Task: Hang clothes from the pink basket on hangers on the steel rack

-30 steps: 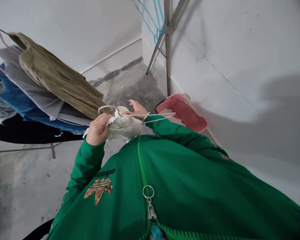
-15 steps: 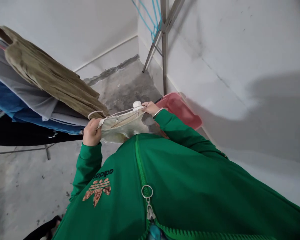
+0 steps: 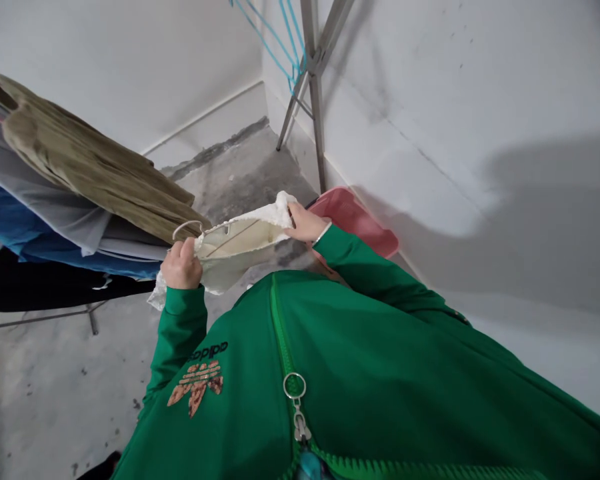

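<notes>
A white garment (image 3: 240,253) with lacy edges is stretched between my two hands in front of my body. Inside its opening lies a thin clothes hanger (image 3: 233,240), whose pale hook (image 3: 186,225) sticks up beside my left hand. My left hand (image 3: 181,264) is closed around the garment's left side, and may also grip the hanger there. My right hand (image 3: 306,222) pinches the right side, where the hanger's end is hidden by the cloth. Part of the garment hangs down below my left wrist.
To the left, an olive garment (image 3: 95,153), a grey one (image 3: 35,160) and a blue one (image 3: 10,207) hang in a row. Light blue hangers (image 3: 293,47) hang from a metal rack (image 3: 316,100) ahead. A pink basin (image 3: 355,217) stands by the right wall.
The garment's right side has been drawn over the hanger's right end, which showed bare before. My right hand has turned and moved slightly right and down. A lacy part now shows below my left hand.
</notes>
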`<state>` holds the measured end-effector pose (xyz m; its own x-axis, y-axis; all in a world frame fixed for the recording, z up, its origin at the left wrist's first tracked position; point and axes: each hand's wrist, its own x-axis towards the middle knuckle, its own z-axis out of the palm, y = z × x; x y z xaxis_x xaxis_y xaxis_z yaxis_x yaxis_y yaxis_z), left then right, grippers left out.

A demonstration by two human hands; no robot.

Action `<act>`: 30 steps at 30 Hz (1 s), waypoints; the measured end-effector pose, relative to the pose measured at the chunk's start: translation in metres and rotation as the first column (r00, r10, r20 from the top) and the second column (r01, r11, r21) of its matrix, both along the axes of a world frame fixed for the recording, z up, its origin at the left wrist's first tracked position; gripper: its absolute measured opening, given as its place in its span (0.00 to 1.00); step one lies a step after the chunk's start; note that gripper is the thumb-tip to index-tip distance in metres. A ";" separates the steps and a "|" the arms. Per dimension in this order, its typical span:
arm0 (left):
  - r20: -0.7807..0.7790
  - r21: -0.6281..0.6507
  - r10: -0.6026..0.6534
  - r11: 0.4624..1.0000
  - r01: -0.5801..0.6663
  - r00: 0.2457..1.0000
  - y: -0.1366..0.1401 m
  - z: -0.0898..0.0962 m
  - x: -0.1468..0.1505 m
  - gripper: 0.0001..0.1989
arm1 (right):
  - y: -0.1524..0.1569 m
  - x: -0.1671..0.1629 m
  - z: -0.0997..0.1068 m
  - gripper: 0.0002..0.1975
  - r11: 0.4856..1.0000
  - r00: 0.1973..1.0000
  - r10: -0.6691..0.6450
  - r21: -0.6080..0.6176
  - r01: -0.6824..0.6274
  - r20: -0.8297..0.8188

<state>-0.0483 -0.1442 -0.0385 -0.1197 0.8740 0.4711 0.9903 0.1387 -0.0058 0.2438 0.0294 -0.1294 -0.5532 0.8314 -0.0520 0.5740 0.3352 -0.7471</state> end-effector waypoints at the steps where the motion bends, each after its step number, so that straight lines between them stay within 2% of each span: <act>1: 0.024 0.022 -0.024 0.999 0.024 0.999 0.000 0.003 -0.001 0.17 | -0.003 0.004 0.004 0.40 0.998 0.998 0.061 0.033 -0.062 0.020; 3: 0.078 0.046 -0.092 0.995 0.088 0.993 -0.002 0.010 -0.003 0.16 | -0.005 0.013 0.013 0.48 0.986 0.994 0.103 0.129 -0.107 0.039; 4: 0.100 0.058 -0.125 0.991 0.119 0.987 -0.003 0.014 -0.004 0.15 | -0.002 0.016 0.017 0.50 0.973 0.994 0.106 0.203 -0.111 0.037; 6: 0.119 0.086 -0.185 0.981 0.175 0.975 -0.004 0.020 -0.006 0.14 | 0.006 0.018 0.024 0.46 0.915 0.987 0.155 0.372 -0.154 0.028; 8: 0.119 0.108 -0.228 0.970 0.215 0.966 -0.005 0.023 -0.007 0.14 | 0.014 0.015 0.026 0.36 0.839 0.966 0.257 0.488 -0.241 0.034; 10: 0.110 0.107 -0.247 0.966 0.235 0.963 -0.005 0.025 -0.007 0.14 | 0.022 0.009 0.026 0.24 0.792 0.943 0.329 0.531 -0.300 0.042; 12: 0.104 0.082 -0.259 0.965 0.251 0.960 -0.004 0.026 -0.006 0.15 | 0.026 0.004 0.024 0.17 0.769 0.933 0.357 0.554 -0.318 0.040; 17: 0.098 0.057 -0.286 0.958 0.282 0.953 -0.003 0.021 0.003 0.15 | 0.019 -0.014 0.035 0.16 0.698 0.913 0.407 0.630 -0.340 0.042; 21: 0.044 -0.122 -0.177 0.976 0.181 0.983 0.006 0.014 0.015 0.17 | 0.003 -0.036 0.053 0.18 0.643 0.882 0.444 0.630 -0.435 0.156; 23: 0.019 -0.203 -0.085 0.975 0.087 0.996 0.011 0.015 0.014 0.17 | -0.001 -0.041 0.060 0.18 0.636 0.894 0.395 0.640 -0.432 0.212; 27: -0.032 -0.248 0.065 0.966 -0.070 0.997 0.008 0.026 -0.005 0.14 | 0.008 -0.029 0.071 0.19 0.635 0.962 0.225 0.726 -0.264 0.153; 30: -0.042 -0.283 0.117 0.951 -0.124 0.992 -0.001 0.030 -0.018 0.11 | 0.016 -0.016 0.083 0.18 0.572 0.977 0.197 0.799 -0.187 0.087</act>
<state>-0.0665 -0.1453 -0.0088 -0.2235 0.9519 0.2095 0.9655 0.2457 -0.0864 0.2276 0.0454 -0.0467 -0.7010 0.4082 0.5848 0.4180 0.8995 -0.1268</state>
